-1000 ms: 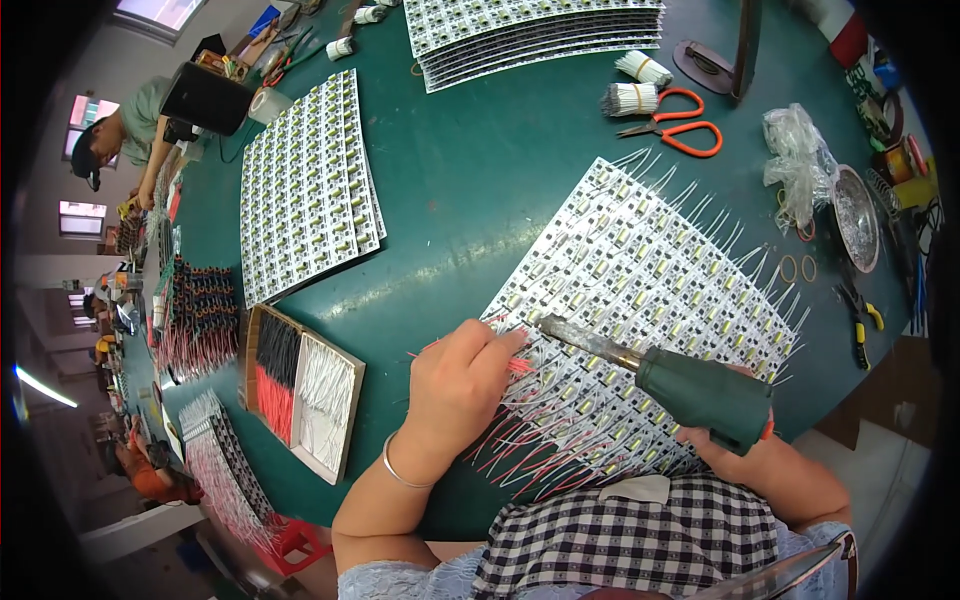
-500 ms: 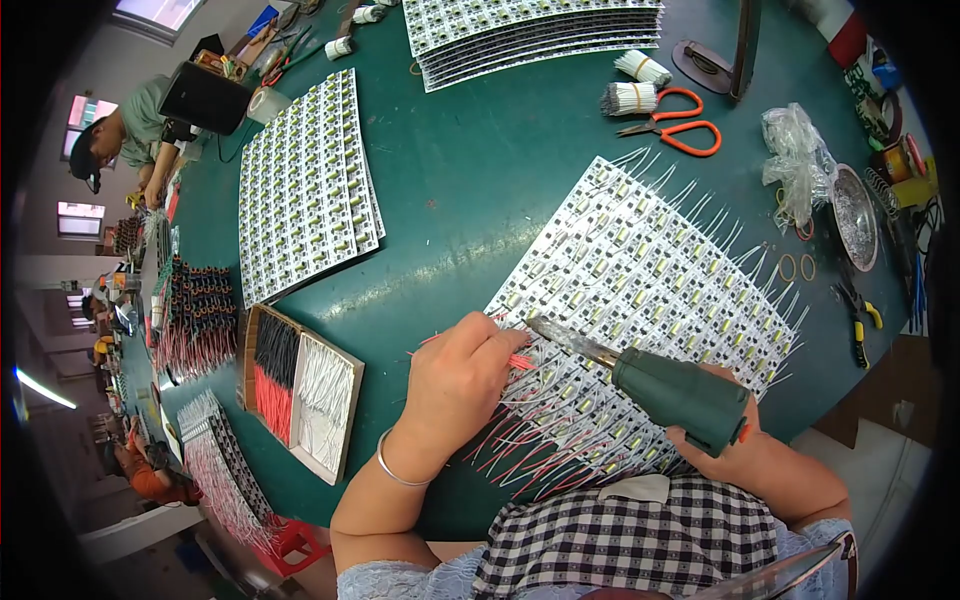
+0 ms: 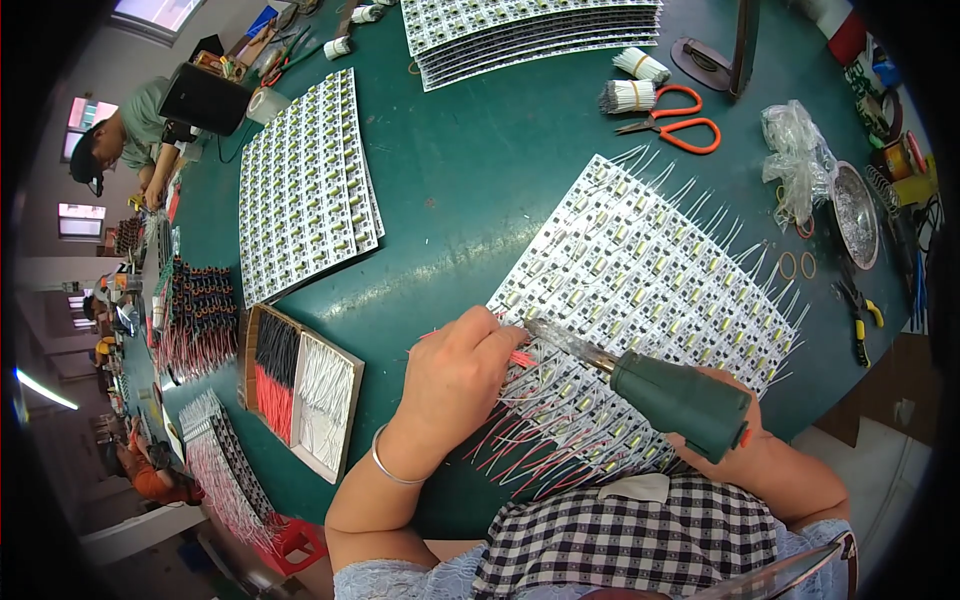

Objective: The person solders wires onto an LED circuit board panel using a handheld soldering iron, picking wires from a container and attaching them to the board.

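- Circuit-board panel (image 3: 640, 290): rigid white sheet dotted with small components, lying aslant on the green tabletop (image 3: 450, 230) before the person; thin white wires fringe its far-right edge, red and white ones its lower-left edge.
- Left hand (image 3: 455, 370): at the panel's left edge, thumb and fingertips pinched together on red wires (image 3: 522, 358).
- Right hand (image 3: 740, 460): closed around the dark green body of a soldering iron (image 3: 680, 405), fingers partly hidden; slim metal tip just beside the left fingertips, contact cannot be told.
- Left side: a broad strip of smooth tabletop parts the panel from curved board sheets (image 3: 310, 180) and a divided box (image 3: 346, 425) of black, red and white wires.
- Far side: orange-handled scissors (image 3: 690, 135), near the panel's top corner.
- Right side: crumpled clear plastic (image 3: 793, 160), round metal dish (image 3: 855, 215); pliers (image 3: 860, 325) near the table's curved edge.
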Available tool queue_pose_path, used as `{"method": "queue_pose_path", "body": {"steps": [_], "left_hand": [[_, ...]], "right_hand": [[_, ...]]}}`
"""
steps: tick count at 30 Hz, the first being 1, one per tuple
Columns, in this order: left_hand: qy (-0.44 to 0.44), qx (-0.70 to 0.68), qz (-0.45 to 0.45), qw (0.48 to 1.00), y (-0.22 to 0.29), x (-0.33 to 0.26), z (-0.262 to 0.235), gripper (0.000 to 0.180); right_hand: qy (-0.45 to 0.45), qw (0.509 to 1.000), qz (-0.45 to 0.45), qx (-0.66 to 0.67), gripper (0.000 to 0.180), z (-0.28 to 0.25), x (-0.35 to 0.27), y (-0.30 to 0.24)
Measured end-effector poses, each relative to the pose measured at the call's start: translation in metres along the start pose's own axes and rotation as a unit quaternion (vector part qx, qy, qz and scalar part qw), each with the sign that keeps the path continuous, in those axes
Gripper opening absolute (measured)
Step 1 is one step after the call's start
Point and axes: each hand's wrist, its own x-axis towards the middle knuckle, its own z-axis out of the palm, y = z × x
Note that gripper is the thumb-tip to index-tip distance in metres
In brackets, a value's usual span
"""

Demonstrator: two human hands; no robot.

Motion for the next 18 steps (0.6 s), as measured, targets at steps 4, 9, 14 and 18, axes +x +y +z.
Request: {"method": "queue_pose_path", "body": {"steps": [4, 9, 14, 18], "left_hand": [[-0.005, 0.008, 0.001, 1.0, 0.002, 0.0, -0.002, 0.018], [-0.018, 0.008, -0.015, 1.0, 0.005, 0.0, -0.005, 0.024], [0.011, 0.004, -0.025, 1.0, 0.006, -0.004, -0.015, 0.027], [0.142, 0.022, -0.064, 0.988, 0.02, -0.01, -0.034, 0.03]], "right_hand": [[0.021, 0.998, -0.053, -0.033, 0.04, -0.013, 0.006, -0.005], [0.088, 0.993, -0.069, -0.032, 0.019, -0.008, 0.006, -0.01], [0.089, 0.995, -0.032, 0.008, 0.023, -0.01, -0.006, -0.003], [0.052, 0.99, 0.072, 0.112, 0.029, -0.019, -0.009, -0.004]]}}
